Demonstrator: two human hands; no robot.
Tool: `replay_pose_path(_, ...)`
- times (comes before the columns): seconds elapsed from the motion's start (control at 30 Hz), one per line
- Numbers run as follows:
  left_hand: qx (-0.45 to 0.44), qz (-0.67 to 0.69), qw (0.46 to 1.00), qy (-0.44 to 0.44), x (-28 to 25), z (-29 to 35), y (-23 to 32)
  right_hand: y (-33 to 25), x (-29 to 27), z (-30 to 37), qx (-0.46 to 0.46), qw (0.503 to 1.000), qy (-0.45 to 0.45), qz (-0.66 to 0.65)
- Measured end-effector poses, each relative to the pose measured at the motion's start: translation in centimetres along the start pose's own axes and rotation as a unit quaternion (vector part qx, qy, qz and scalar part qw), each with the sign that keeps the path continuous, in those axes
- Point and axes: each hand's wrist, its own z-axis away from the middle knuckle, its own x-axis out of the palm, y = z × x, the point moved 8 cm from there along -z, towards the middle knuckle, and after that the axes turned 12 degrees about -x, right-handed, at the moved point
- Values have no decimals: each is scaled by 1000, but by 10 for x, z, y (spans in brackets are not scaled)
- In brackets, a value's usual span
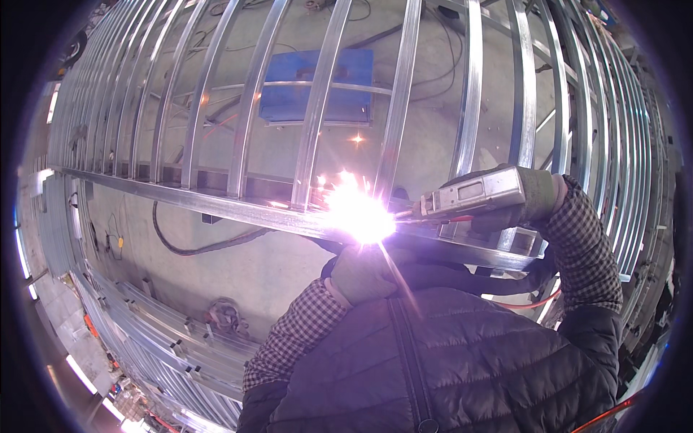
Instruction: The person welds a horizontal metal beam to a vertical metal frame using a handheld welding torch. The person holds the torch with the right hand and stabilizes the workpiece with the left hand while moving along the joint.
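A blinding white-violet welding arc (359, 216) burns at the long steel rail (267, 214) of a metal frame and throws sparks. To its right, my gloved right hand (535, 193) is wrapped round a welding gun (473, 195) with a silver, box-shaped body, its tip pointing left into the glare. My gloved left hand (364, 274) is just below the arc, close against the near side of the rail. Glare and smoke hide its fingers, so its grip does not show. Upright steel tubes (317, 115) run away from the rail on the far side.
A blue box or panel (354, 90) lies on the floor beyond the rail. A dark hose (180, 250) curves under the frame. More metal bars (170, 339) are stacked at the lower left, near a crumpled bundle (225, 315). A red cable (530, 304) passes at my right.
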Motion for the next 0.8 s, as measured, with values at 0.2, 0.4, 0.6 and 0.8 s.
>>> replay_pose_path(0.2, 56, -1, 998, 15, -10, -5, 13, 2, -1, 2, -25, 998, -16, 59)
replay_pose_path(0.4, 66, -17, 997, 20, -7, -4, 14, 11, 1, 10, -44, 997, -18, 59)
replay_pose_path(0.6, 65, -20, 997, 18, -5, -1, 12, 13, 1, 14, -33, 999, -3, 35)
replay_pose_path(0.8, 73, -22, 997, 24, -2, 1, 12, 10, 1, 17, -18, 997, -15, 68)
